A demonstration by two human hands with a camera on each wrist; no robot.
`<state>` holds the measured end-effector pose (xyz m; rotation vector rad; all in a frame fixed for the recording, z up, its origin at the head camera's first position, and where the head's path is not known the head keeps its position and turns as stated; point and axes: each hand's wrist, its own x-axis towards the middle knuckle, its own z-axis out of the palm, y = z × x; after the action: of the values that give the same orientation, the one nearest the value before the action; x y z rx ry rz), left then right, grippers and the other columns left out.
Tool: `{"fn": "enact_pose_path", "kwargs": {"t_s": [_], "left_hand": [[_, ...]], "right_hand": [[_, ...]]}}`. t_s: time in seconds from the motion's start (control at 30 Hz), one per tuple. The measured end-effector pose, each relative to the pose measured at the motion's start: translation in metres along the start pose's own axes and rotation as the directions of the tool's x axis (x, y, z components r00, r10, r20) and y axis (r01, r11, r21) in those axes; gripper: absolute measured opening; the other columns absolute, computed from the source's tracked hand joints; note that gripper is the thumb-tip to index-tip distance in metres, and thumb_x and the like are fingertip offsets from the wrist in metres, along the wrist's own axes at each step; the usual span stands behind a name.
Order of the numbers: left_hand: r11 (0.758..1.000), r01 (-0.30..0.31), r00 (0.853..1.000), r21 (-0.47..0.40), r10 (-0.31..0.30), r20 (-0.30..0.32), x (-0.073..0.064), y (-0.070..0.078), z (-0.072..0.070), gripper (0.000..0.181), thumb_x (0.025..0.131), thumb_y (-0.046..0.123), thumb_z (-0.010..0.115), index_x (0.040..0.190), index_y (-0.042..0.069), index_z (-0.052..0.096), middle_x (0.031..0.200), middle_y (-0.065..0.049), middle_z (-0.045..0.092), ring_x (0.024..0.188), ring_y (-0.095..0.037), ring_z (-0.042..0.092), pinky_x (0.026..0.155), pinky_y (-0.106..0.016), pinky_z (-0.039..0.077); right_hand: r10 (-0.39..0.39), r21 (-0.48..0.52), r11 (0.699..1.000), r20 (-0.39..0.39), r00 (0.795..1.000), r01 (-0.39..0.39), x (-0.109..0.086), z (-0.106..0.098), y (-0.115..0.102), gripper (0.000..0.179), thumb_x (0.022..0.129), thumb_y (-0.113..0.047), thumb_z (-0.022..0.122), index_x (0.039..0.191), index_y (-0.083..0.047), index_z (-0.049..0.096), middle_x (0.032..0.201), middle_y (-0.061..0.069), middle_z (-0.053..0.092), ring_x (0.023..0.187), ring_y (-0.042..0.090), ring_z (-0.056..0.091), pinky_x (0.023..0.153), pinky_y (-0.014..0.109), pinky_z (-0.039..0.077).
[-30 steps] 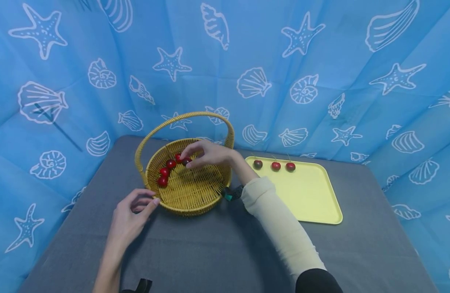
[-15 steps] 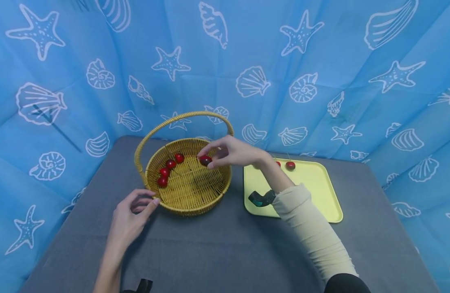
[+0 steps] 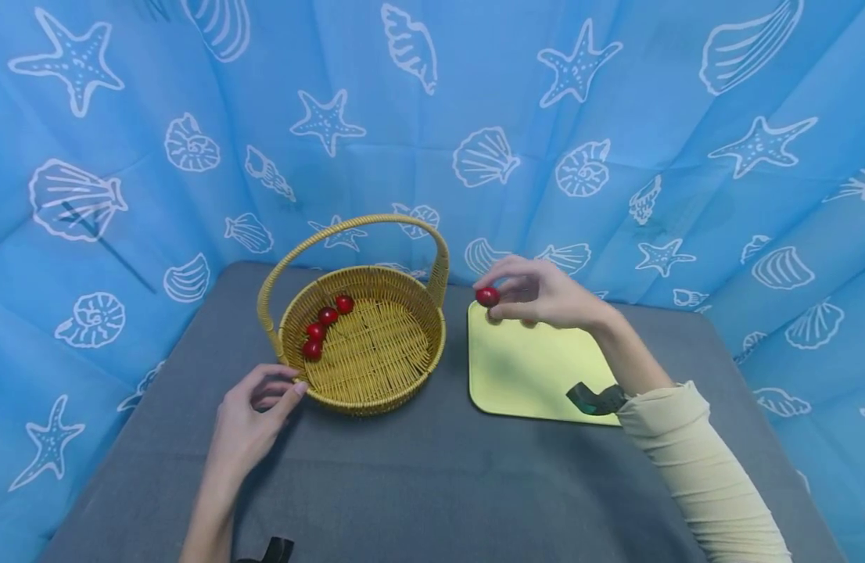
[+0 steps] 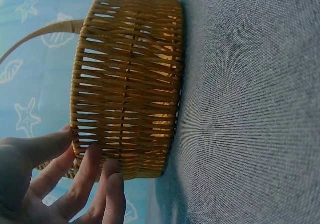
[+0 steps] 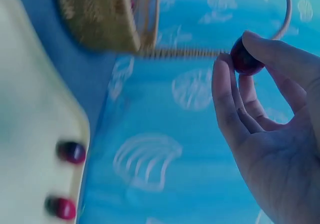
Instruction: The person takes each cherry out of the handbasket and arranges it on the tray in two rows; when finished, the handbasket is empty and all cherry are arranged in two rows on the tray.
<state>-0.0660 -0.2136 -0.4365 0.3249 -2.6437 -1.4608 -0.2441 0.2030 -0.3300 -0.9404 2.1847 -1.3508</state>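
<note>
At the near left rim of the wicker basket [image 3: 365, 405], my left hand [image 3: 245, 418] pinches the edge between thumb and fingers; the left wrist view shows the fingertips against its woven side [image 4: 127, 84]. Several red cherries [image 3: 328, 316] lie inside along the basket's left. My right hand [image 3: 552, 297] holds a dark red cherry [image 3: 487, 296] between thumb and fingertips, above the far left corner of the yellow tray [image 3: 524, 375]. On that tray, in the right wrist view, are a dark cherry [image 5: 72, 152] and a redder cherry [image 5: 62, 208], mostly hidden by the hand in the head view.
The basket's tall arched handle [image 3: 358, 221] rises between basket and curtain. A grey cloth [image 3: 418, 485] covers the table. Behind stands a blue curtain [image 3: 418, 180] printed with shells and starfish. A dark strap [image 3: 594, 400] hangs at the right wrist.
My right hand has carried the cherry out of the basket, rightward to above the tray. My left hand stays at the basket rim, and the cherries left in the basket have not moved.
</note>
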Motion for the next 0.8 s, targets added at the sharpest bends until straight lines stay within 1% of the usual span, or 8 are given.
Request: {"fn": "enact_pose_path", "kwargs": {"t_s": [0.07, 0.17, 0.23, 0.3, 0.33, 0.5, 0.63, 0.8], "left_hand": [[1.0, 0.005, 1.0, -0.003, -0.005, 0.003, 0.0, 0.0, 0.0, 0.034, 0.103, 0.036, 0.076, 0.13, 0.016, 0.071, 0.116, -0.015, 0.083, 0.098, -0.024, 0.08, 0.067, -0.025, 0.059], [1.0, 0.014, 1.0, 0.0, -0.014, 0.006, 0.0, 0.001, 0.0, 0.035, 0.103, 0.037, 0.077, 0.131, 0.017, 0.07, 0.117, -0.015, 0.083, 0.099, -0.025, 0.08, 0.069, -0.024, 0.059], [1.0, 0.022, 1.0, 0.004, -0.022, 0.01, 0.001, 0.001, 0.0, 0.036, 0.103, 0.038, 0.076, 0.132, 0.017, 0.07, 0.118, -0.015, 0.082, 0.1, -0.024, 0.08, 0.069, -0.024, 0.059], [1.0, 0.028, 1.0, 0.012, -0.028, 0.014, 0.001, 0.001, 0.0, 0.036, 0.103, 0.039, 0.076, 0.132, 0.018, 0.07, 0.12, -0.015, 0.082, 0.102, -0.025, 0.08, 0.071, -0.024, 0.059], [0.999, 0.028, 1.0, 0.02, -0.029, 0.013, 0.001, 0.001, -0.001, 0.036, 0.104, 0.04, 0.076, 0.132, 0.019, 0.07, 0.12, -0.014, 0.082, 0.103, -0.024, 0.079, 0.073, -0.023, 0.059], [1.0, 0.016, 1.0, 0.017, -0.016, 0.007, 0.0, 0.0, 0.0, 0.035, 0.104, 0.039, 0.075, 0.131, 0.018, 0.07, 0.12, -0.014, 0.082, 0.104, -0.026, 0.079, 0.073, -0.023, 0.059], [1.0, 0.0, 1.0, -0.004, 0.0, 0.006, -0.001, -0.001, 0.0, 0.034, 0.104, 0.036, 0.076, 0.131, 0.016, 0.07, 0.118, -0.016, 0.082, 0.099, -0.024, 0.08, 0.068, -0.026, 0.061], [1.0, -0.011, 1.0, -0.001, 0.011, -0.002, -0.001, -0.001, 0.001, 0.034, 0.104, 0.036, 0.076, 0.13, 0.016, 0.07, 0.118, -0.015, 0.082, 0.102, -0.025, 0.079, 0.069, -0.025, 0.06]], "right_hand": [[0.042, -0.027, 0.999, -0.038, 0.998, -0.043, -0.011, -0.011, 0.008, 0.038, 0.099, -0.001, 0.076, 0.136, -0.001, 0.067, 0.12, 0.006, 0.068, 0.075, 0.014, 0.07, 0.049, 0.029, 0.043], [0.085, -0.083, 0.992, -0.107, 0.991, -0.095, -0.026, -0.027, 0.023, 0.037, 0.101, -0.005, 0.075, 0.137, -0.004, 0.067, 0.12, 0.006, 0.075, 0.087, 0.01, 0.076, 0.058, 0.028, 0.054], [0.11, -0.12, 0.985, -0.149, 0.983, -0.128, -0.036, -0.037, 0.034, 0.036, 0.103, -0.007, 0.074, 0.139, -0.005, 0.067, 0.131, 0.01, 0.074, 0.105, 0.006, 0.077, 0.075, 0.026, 0.062], [0.131, -0.151, 0.975, -0.184, 0.974, -0.16, -0.048, -0.045, 0.046, 0.037, 0.105, -0.009, 0.072, 0.141, -0.004, 0.067, 0.14, 0.016, 0.07, 0.118, 0.004, 0.075, 0.09, 0.022, 0.062], [0.146, -0.161, 0.971, -0.199, 0.969, -0.179, -0.053, -0.049, 0.052, 0.038, 0.106, -0.011, 0.071, 0.142, -0.004, 0.066, 0.143, 0.02, 0.068, 0.12, 0.004, 0.074, 0.094, 0.02, 0.06], [0.189, -0.204, 0.948, -0.26, 0.947, -0.245, -0.074, -0.065, 0.081, 0.041, 0.107, -0.012, 0.07, 0.146, -0.001, 0.063, 0.145, 0.027, 0.066, 0.116, -0.002, 0.072, 0.093, 0.015, 0.057], [0.23, -0.211, 0.931, -0.295, 0.928, -0.298, -0.084, -0.073, 0.099, 0.044, 0.105, -0.01, 0.071, 0.147, 0.004, 0.061, 0.146, 0.031, 0.065, 0.11, -0.008, 0.069, 0.092, 0.012, 0.055], [0.3, -0.219, 0.9, -0.32, 0.899, -0.378, -0.095, -0.077, 0.122, 0.048, 0.106, -0.012, 0.071, 0.149, 0.004, 0.059, 0.148, 0.031, 0.063, 0.109, -0.003, 0.072, 0.091, 0.016, 0.056]]}}
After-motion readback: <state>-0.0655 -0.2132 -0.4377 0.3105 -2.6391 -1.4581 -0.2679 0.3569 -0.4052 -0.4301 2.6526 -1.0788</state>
